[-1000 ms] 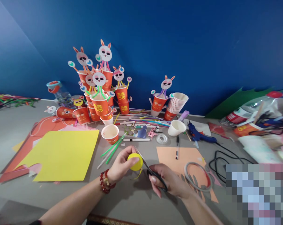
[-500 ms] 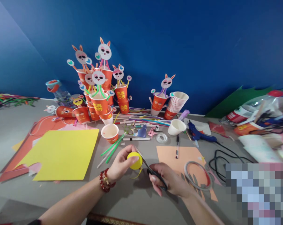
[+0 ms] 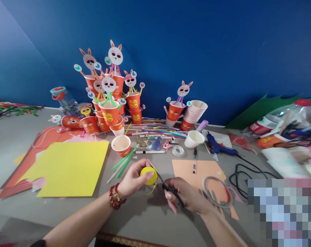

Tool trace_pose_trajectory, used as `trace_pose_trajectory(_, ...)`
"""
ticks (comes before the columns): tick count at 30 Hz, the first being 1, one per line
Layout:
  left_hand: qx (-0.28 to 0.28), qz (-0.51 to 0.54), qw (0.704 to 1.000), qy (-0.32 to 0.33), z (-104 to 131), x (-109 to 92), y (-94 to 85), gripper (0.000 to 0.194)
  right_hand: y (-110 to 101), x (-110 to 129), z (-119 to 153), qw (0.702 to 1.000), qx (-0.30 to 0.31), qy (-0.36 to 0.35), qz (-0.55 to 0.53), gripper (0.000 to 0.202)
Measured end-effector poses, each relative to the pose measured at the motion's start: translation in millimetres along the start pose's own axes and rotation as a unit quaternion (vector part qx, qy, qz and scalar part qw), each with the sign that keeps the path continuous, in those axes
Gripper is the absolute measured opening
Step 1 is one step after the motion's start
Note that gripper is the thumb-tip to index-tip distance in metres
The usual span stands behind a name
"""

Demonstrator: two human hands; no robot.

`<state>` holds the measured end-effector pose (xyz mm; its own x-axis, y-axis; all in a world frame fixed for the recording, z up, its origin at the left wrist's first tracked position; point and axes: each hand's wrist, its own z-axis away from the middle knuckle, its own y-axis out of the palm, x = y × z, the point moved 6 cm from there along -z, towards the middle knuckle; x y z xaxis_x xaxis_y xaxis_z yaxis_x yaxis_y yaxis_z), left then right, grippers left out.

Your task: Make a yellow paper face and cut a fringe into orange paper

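One yellow disc (image 3: 148, 169), pinched in left grip (image 3: 133, 177)

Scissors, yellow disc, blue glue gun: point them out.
Scissors (image 3: 166, 187): head view, black handle near the blades.
Yellow disc (image 3: 148, 169): head view, upper face.
Blue glue gun (image 3: 217, 147): head view, body.

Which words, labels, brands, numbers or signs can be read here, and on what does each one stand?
"囍", in gold on the front red paper cup.
"囍", in gold on the upper red paper cup behind it, to the right.
Too blurred to read: the print on the plastic bottle's red label.
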<state>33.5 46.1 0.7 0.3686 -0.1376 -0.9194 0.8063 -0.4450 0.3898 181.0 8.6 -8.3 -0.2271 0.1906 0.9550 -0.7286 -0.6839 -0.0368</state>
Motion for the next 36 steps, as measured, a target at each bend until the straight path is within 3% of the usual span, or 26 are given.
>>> trace_pose_trajectory(9,0.025,0.021,0.999,-0.026,-1,4,1.8,0.026,3,6,-1,1.0,0.001,0.004,-0.02,0.059)
trace_pose_trajectory(30,0.017,0.024,0.999,-0.043,-1,5,0.5,0.027,-1,-2,-2,0.999,-0.021,0.017,0.015,0.055)
trace_pose_trajectory(33,0.012,0.031,0.999,-0.042,-2,2,1.4,0.027,-4,-3,-2,0.999,-0.039,0.015,0.029,0.051)
trace_pose_trajectory(36,0.004,0.037,0.999,-0.036,-3,0,2.5,0.026,-15,1,-2,0.994,-0.11,0.014,0.02,0.051)
